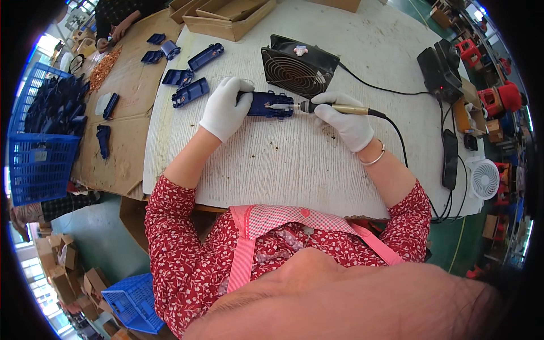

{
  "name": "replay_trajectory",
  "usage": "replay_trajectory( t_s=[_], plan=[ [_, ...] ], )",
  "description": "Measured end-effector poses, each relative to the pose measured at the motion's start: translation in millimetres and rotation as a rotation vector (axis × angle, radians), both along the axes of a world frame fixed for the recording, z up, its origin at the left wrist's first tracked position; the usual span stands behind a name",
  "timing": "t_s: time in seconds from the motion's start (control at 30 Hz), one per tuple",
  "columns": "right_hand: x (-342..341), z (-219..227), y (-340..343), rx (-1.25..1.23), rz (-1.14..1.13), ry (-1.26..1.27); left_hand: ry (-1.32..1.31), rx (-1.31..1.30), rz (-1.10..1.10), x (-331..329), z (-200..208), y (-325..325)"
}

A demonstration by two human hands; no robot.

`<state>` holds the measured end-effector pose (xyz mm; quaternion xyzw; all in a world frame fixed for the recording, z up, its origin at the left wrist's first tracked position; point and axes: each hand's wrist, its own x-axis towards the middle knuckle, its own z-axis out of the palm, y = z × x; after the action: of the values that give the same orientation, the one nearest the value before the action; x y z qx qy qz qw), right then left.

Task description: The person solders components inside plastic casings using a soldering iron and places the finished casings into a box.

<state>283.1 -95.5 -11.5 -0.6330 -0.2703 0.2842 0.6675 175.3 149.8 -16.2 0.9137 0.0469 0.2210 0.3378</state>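
My left hand (227, 109), in a white glove, is closed on the left end of a dark blue plastic housing (259, 105) lying on the white table. In my gloved right hand (347, 122) is a soldering iron (345, 109) with a gold handle, held level and pointing left. Its metal tip reaches over the right end of the housing, close to small metal parts there; whether it touches them I cannot tell. Just beyond the housing stands a black fan (298, 65) with a round grille. Similar blue housings (190, 92) lie left of my left hand.
A blue basket (42, 164) heaped with dark blue parts stands far left. Copper-coloured small pieces (104, 69) lie on the cardboard near a co-worker's hand (118, 31). Cardboard trays (229, 22) sit at the back. A black power unit (441, 71) and the iron's cord (401, 136) occupy the right.
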Motion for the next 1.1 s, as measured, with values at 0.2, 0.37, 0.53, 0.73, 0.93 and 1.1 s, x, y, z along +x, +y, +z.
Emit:
replay_trajectory(
  t_s=[0.2,0.37,0.53,0.73,0.93,1.1],
  plan=[
    [-5,7,2,-0.079,-0.012,0.012,-0.030,0.015,0.003,-3,-3,1],
    [-3,0,-1,0.044,-0.051,0.125,-0.035,0.079,-0.023,-4,2,3],
    [4,-8,-3,0.098,-0.103,0.156,-0.007,0.433,0.199,-5,3,38],
    [4,-7,-4,0.117,-0.104,0.175,0.298,0.657,0.515,-15,11,73],
    [3,-6,-2,0.120,-0.101,0.182,0.299,0.493,0.450,-15,20,75],
    [2,-1,-3,0.123,-0.121,0.187,0.006,0.090,0.425,-9,21,71]
  ],
)
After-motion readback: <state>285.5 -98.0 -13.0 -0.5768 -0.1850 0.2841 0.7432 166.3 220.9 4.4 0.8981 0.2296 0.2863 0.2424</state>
